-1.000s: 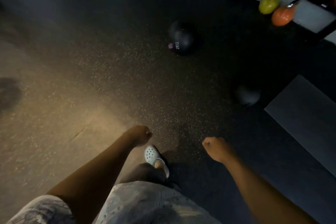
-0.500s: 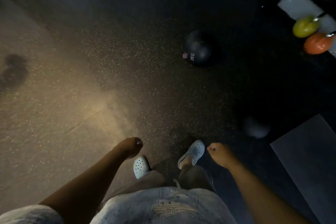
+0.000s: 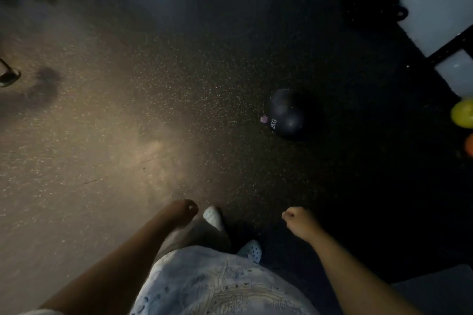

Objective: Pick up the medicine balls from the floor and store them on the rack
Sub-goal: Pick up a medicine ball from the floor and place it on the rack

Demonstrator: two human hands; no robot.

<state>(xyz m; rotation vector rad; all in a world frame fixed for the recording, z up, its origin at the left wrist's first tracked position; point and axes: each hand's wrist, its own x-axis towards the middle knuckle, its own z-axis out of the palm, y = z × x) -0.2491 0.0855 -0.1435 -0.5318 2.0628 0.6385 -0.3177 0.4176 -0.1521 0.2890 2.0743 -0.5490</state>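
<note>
A black medicine ball (image 3: 286,113) sits on the dark speckled floor (image 3: 179,89), ahead and to the person's right, well apart from both hands. The left hand (image 3: 183,211) and the right hand (image 3: 298,220) hang low in front of the body, each curled into a loose fist and holding nothing.

The main risk, judging from here, is the poor light: the ball is nearly the colour of the floor around it, so a reach could land off-centre and send it rolling away. A one-handed grip on a smooth weighted sphere might also slip, and the feet in pale clogs (image 3: 213,216) could knock it in passing.

A sphere has no long axis. Its "2KG" marking (image 3: 273,123) faces the lower left of the view, beside a small pink patch (image 3: 264,119). At the right edge, what may be the rack's black frame (image 3: 450,46) stands near a yellow ball (image 3: 463,116).
</note>
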